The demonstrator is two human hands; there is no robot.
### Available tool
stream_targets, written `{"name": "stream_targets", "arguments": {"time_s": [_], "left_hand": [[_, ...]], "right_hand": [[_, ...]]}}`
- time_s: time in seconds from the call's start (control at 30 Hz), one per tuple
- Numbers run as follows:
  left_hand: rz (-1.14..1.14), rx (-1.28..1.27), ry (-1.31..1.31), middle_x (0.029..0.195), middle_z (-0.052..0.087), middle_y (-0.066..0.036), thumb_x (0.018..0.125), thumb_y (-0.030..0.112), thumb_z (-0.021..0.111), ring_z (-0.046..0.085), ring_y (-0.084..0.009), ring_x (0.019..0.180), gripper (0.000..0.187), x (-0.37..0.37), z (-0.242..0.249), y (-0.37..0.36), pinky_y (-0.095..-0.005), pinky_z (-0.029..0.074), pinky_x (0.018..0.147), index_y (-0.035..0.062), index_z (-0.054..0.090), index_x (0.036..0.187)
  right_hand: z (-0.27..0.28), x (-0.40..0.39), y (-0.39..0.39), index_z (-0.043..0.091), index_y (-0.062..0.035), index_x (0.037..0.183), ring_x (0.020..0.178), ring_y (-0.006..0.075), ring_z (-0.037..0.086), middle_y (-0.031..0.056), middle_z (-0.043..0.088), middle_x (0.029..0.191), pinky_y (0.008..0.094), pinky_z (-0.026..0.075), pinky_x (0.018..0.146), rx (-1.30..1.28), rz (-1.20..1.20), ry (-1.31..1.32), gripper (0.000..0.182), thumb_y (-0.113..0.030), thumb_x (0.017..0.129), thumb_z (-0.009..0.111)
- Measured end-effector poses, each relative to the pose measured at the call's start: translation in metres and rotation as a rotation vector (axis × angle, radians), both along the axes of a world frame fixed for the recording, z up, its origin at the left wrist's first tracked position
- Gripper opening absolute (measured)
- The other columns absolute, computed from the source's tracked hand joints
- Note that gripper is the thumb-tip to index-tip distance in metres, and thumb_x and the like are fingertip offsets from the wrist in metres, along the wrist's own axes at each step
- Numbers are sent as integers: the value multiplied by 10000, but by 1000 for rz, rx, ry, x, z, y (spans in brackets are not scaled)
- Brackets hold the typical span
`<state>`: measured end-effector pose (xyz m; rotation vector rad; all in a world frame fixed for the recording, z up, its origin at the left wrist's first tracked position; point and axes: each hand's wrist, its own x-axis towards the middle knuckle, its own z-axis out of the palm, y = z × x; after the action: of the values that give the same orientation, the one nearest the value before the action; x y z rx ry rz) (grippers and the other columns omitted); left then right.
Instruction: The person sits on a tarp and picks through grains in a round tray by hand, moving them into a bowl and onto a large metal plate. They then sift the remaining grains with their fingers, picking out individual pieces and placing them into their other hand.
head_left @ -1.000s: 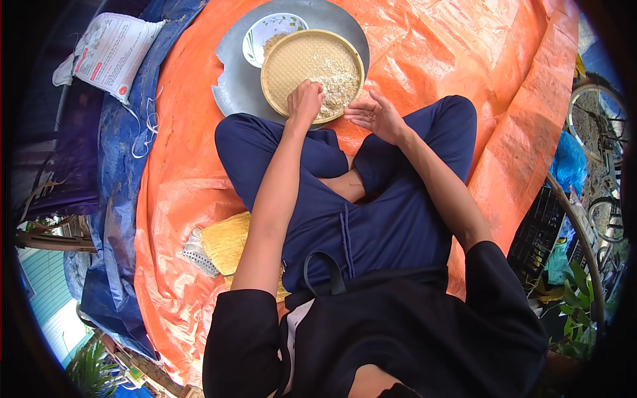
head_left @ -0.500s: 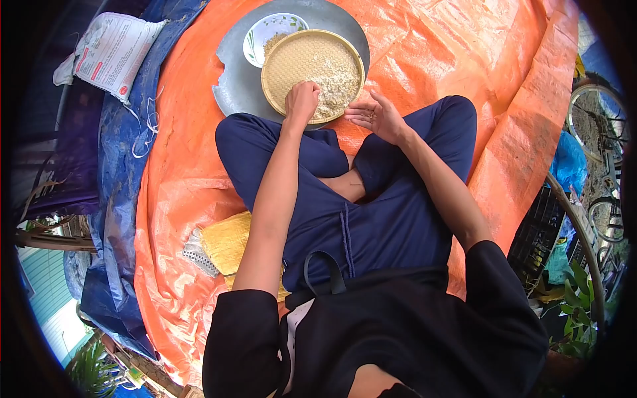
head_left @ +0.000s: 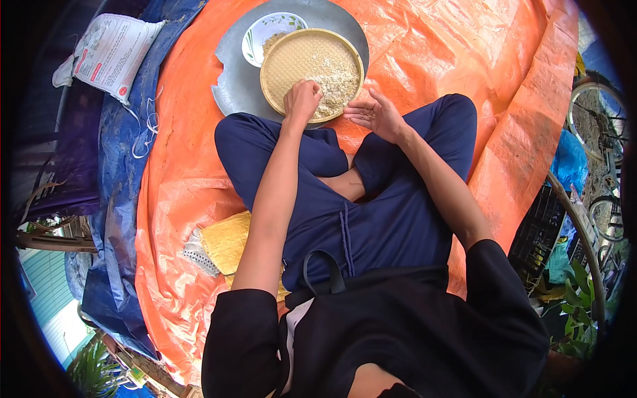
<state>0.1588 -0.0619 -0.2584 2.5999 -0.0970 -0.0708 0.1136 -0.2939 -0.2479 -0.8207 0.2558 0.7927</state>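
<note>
A round woven tray (head_left: 292, 63) with pale grains (head_left: 335, 86) heaped on its right side rests on a grey metal tray (head_left: 235, 89). It partly covers a white bowl (head_left: 265, 30) with a green leaf pattern and some brownish grain inside. My left hand (head_left: 302, 99) is over the woven tray's lower edge, fingers curled together beside the grains; whatever they pinch is too small to make out. Just off the tray's lower right rim, my right hand (head_left: 378, 116) has its fingers spread, palm turned up and inward, with a few specks on the skin.
Orange tarp (head_left: 424, 53) lies under my crossed legs (head_left: 398, 199). Blue tarp (head_left: 119, 186) and a white printed sack (head_left: 116, 56) are at the left. Yellow folded material (head_left: 227, 242) lies by my left arm. A black crate (head_left: 537, 229), plants and a bicycle wheel (head_left: 597, 113) stand right.
</note>
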Motion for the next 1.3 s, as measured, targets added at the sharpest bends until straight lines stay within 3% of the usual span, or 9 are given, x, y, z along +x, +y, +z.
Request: {"name": "stream_targets", "arguments": {"time_s": [0.3, 0.7, 1.0, 1.1, 1.23, 1.3], "left_hand": [[-4, 43, -135, 884, 649, -130, 811, 145, 664, 640, -318, 854, 110, -2, -7, -10, -420, 503, 749, 53, 698, 861], [93, -141, -122, 826, 684, -151, 829, 108, 633, 663, -316, 799, 118, 6, -3, 2, -391, 503, 718, 24, 687, 892], [-95, -577, 20, 770, 673, -79, 773, 126, 730, 644, -121, 702, 238, -13, 48, -38, -270, 507, 637, 11, 648, 965], [-181, -600, 59, 772, 671, -74, 765, 116, 738, 633, -107, 692, 247, -27, 52, -57, -260, 505, 634, 6, 643, 964], [-186, -612, 7, 778, 673, -119, 751, 93, 710, 661, -204, 673, 235, -25, 46, -64, -320, 520, 638, 4, 636, 955], [-127, -536, -18, 848, 668, -122, 759, 104, 711, 659, -232, 742, 265, -17, 40, -56, -345, 518, 689, 15, 632, 996]], "right_hand": [[1, 0, 1, 534, 63, 1212, 1097, 257, 603, 195, 606, 1184, 337, 453, 991, -8, 3, 2, 691, -556, 958, 361], [0, 0, 0, 524, 72, 1223, 1098, 256, 602, 200, 598, 1197, 334, 451, 995, -15, 2, 2, 706, -559, 955, 355], [-3, 2, -3, 505, 84, 1234, 1136, 284, 576, 217, 580, 1212, 348, 442, 1015, 64, -86, 69, 671, -509, 972, 332], [-8, 3, -2, 493, 89, 1241, 1156, 285, 561, 224, 562, 1238, 353, 441, 1018, 38, -145, 136, 647, -478, 982, 316], [-4, 2, -3, 479, 95, 1247, 1174, 287, 547, 236, 541, 1263, 357, 444, 1019, 40, -190, 157, 610, -431, 997, 296], [-5, 3, -4, 481, 95, 1243, 1171, 290, 550, 237, 544, 1256, 357, 446, 1017, 68, -149, 114, 595, -414, 1003, 289]]}}
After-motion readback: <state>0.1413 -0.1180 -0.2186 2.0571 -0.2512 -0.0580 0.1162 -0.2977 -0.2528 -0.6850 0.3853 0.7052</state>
